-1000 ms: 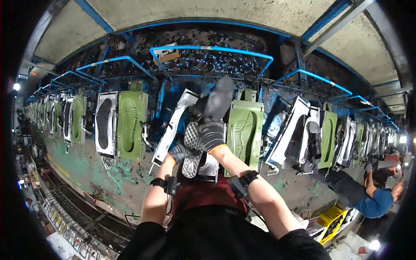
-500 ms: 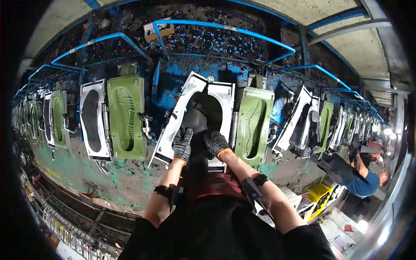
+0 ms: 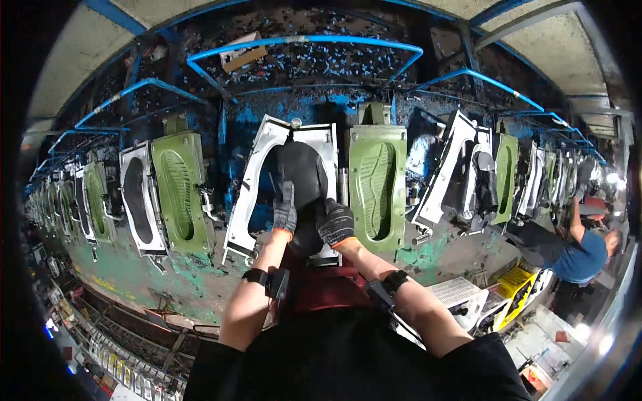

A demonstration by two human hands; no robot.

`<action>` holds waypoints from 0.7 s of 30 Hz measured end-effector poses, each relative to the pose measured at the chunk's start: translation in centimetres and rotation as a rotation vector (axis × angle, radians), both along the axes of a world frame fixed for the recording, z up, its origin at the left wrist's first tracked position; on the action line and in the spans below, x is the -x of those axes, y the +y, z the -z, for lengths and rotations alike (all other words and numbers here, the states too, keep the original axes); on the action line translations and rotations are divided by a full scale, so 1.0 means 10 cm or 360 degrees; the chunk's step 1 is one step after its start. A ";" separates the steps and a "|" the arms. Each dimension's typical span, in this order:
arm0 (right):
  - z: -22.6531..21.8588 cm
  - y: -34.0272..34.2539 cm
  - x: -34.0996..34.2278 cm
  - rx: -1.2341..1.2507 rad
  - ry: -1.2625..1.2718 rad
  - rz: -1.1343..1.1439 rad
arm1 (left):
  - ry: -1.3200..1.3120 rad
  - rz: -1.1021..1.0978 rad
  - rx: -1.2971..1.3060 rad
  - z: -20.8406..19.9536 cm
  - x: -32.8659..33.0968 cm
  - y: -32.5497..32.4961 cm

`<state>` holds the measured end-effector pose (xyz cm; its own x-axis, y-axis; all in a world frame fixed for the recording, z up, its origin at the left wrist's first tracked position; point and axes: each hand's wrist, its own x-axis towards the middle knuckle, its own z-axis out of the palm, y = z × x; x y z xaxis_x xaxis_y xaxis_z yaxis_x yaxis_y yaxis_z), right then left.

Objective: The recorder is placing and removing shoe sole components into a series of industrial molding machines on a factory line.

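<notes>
A dark, smooth shoe upper (image 3: 301, 167), apparently on a last, lies lengthwise between my hands. My left hand (image 3: 285, 208), in a grey knit glove with an orange cuff, grips its left side. On its right side my right hand (image 3: 336, 224), gloved alike, closes around the edge. Beneath it are the two halves of a silver metal mould frame, spread apart: the left half (image 3: 242, 200) is tilted, and the right half (image 3: 330, 137) is partly covered by the upper. Just right of the frame stands a green sole mould (image 3: 378, 184) with a ribbed cavity.
Further moulds line the bench, with another green mould (image 3: 179, 190) and a silver frame (image 3: 142, 200) to the left. A blue pipe rail (image 3: 307, 40) runs behind. Yellow crates (image 3: 515, 294) stand at lower right, and a co-worker in a blue shirt (image 3: 580, 257) is beyond.
The upper has moved away from me, its rounded end now reaching the frame's far part and covering the dark opening on the right. Both hands stay on it. The view has shifted slightly.
</notes>
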<state>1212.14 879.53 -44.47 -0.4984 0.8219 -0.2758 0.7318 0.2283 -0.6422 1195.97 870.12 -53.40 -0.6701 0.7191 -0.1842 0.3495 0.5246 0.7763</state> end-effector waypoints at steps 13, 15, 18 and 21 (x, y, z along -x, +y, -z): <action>-0.31 0.53 1.11 -0.0800 -0.0583 -0.1997 | 0.0891 0.1024 0.1027 -1.12 -0.28 -0.45; -0.46 0.60 0.86 -0.1143 -0.0341 -0.1768 | 0.0481 0.0488 0.1380 -1.63 0.02 -0.49; -0.28 0.74 0.54 -0.1084 -0.0094 -0.1590 | 0.0227 0.0947 0.2081 -1.93 0.25 -0.43; -0.36 0.76 0.49 -0.1070 -0.0067 -0.1697 | 0.0440 0.0786 0.1598 -1.36 0.31 -1.19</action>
<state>1207.25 887.08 -40.91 -1.0000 0.0014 0.0080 0.0002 0.9886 -0.1509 1192.87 858.22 -39.82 -0.4627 0.5268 -0.7130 0.7821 0.6213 -0.0485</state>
